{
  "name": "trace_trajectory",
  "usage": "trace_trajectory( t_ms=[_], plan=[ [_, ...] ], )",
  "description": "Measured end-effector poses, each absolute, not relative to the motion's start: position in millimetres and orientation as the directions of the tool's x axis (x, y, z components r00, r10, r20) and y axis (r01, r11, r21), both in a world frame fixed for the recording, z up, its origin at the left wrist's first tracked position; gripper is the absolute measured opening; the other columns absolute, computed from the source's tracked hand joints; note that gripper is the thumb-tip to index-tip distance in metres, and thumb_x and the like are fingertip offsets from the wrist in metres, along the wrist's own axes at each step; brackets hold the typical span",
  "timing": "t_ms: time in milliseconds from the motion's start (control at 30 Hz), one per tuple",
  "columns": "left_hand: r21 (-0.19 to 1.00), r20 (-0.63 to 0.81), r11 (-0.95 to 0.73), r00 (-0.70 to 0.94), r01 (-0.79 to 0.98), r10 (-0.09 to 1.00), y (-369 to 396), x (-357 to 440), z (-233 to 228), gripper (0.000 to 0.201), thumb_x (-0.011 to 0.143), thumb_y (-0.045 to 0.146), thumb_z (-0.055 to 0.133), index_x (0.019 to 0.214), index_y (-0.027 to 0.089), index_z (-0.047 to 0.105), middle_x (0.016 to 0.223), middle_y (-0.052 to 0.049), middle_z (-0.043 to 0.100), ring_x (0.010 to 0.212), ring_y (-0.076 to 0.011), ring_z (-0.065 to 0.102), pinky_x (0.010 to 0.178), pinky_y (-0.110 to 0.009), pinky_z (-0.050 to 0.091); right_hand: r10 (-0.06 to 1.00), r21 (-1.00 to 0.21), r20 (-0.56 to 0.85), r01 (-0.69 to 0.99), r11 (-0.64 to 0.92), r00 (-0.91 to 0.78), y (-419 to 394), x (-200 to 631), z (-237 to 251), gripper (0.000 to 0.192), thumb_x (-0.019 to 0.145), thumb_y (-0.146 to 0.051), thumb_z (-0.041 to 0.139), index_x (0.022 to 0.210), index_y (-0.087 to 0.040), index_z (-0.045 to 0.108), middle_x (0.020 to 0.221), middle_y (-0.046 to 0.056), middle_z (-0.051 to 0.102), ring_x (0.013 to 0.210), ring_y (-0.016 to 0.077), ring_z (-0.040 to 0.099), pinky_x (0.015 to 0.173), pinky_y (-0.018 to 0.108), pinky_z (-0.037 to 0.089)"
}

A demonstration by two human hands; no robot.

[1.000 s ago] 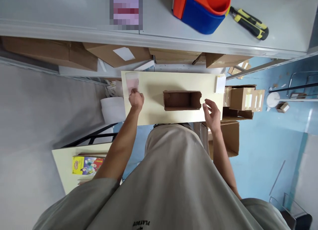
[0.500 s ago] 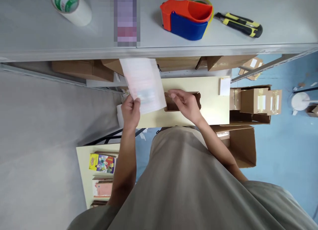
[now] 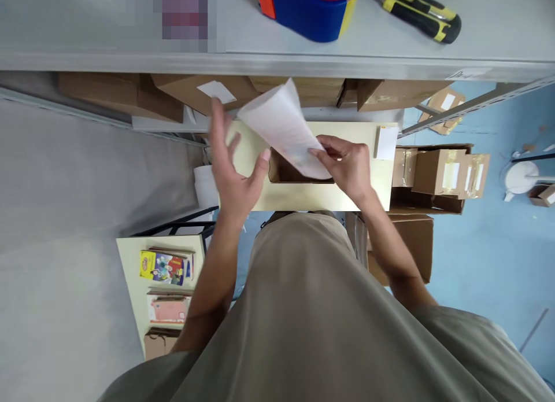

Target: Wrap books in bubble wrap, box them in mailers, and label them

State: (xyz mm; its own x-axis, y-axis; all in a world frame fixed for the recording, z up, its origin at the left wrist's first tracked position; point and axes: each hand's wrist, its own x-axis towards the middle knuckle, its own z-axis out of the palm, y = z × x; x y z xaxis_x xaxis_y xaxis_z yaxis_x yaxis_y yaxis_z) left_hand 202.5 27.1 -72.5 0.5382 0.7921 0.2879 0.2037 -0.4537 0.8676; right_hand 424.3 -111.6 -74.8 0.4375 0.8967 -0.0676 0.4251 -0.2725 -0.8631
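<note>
A sheet of white paper, curled along its upper edge, is pinched at its right corner by my right hand. My left hand holds nothing; its fingers are spread, left of the paper and apart from it. Beneath the paper a small brown cardboard box lies with its top open on the pale table. The paper covers much of this box, so what is inside cannot be made out.
Above the table runs a grey shelf bearing a red and blue tape dispenser and a yellow and black utility knife. A white pad lies at the table's right end. Cardboard boxes stand to the right; packs lie lower left.
The paper has passed from my left hand to my right and is now tilted and curled. My left hand has let go and spread. The whole view has shifted slightly.
</note>
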Motion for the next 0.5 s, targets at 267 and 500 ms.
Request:
trace_trajectory(
  t_ms=[267,500],
  plan=[
    [0.674,-0.023,-0.664,0.907,0.324,0.420,56,235,-93,0.026,0.110,0.040,0.071,0.130,0.036,0.088,0.136,-0.001,0.086,0.135,-0.0322,0.077,0.126,-0.052,0.058,0.920,-0.190,-0.389,0.974,-0.127,0.044,-90,438,-78,0.038,0.112,-0.012,0.055,0.136,-0.020,0.083,0.118,0.016,0.089,0.104,0.0305,0.082,0.091,0.040,0.056],
    [0.619,-0.133,-0.648,0.872,0.444,0.471,48,225,-152,0.035,0.105,0.020,0.064,0.130,0.029,0.087,0.138,-0.007,0.085,0.131,-0.0305,0.077,0.117,-0.046,0.060,0.835,-0.096,-0.550,0.994,-0.050,-0.011,-76,423,-117,0.046,0.109,-0.001,0.044,0.146,-0.006,0.070,0.136,0.028,0.082,0.119,0.0339,0.080,0.093,0.040,0.057]
  ],
)
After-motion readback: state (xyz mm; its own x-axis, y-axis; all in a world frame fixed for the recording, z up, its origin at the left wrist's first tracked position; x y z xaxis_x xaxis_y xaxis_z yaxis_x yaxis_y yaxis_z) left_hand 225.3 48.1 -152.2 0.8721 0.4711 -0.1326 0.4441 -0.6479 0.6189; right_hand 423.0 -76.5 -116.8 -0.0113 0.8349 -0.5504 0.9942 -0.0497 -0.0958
